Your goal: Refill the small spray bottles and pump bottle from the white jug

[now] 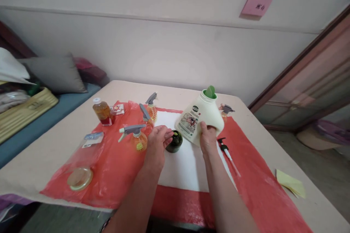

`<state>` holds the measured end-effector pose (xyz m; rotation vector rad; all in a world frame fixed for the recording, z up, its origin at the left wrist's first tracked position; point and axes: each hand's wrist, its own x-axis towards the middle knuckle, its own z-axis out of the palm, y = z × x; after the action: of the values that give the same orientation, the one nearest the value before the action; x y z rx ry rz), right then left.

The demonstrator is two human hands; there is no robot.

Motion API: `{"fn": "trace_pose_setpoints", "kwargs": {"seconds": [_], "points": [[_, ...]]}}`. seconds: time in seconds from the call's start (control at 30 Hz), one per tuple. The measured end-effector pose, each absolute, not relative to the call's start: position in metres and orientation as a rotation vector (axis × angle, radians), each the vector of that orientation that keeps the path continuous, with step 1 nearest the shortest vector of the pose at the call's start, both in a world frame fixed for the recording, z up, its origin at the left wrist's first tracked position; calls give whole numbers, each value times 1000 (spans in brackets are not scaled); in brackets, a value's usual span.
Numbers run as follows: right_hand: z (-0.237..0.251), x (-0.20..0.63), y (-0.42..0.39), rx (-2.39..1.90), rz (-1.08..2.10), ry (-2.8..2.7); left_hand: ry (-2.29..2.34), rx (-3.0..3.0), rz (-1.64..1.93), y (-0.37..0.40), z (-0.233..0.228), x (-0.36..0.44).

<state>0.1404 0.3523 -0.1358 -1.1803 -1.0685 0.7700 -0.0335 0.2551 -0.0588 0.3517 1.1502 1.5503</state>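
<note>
Softly rounded plastic jug (209,112) in right hand (209,137)

Pale wall (164,54), grey floor (328,164), blue bench (65,105)

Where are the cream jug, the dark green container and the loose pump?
Cream jug (201,114): head view, on the front of its body.
Dark green container (174,145): head view, on its side wall.
Loose pump (228,154): head view, on its white stem.
</note>
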Motion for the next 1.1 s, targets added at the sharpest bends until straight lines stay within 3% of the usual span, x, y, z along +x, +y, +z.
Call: {"fn": "trace_pose_setpoints", "kwargs": {"seconds": [0.33,0.53,0.7,0.87,1.1], "points": [[-147,125,309,-1589,575,-1468,1142,398,1536,256,-60,-44],[-125,180,280,-2011,296,-1606,1158,395,1553,254,-60,-47],[-138,227,293,-2214,194,-1560,1304,517,1499,262,-75,-46],[-144,241,304,-2154,254,-1491,1510,823,1369,272,-96,-45],[-79,233,300,-1690,286,-1272,1625,1294,1067,281,-138,-35]]}}
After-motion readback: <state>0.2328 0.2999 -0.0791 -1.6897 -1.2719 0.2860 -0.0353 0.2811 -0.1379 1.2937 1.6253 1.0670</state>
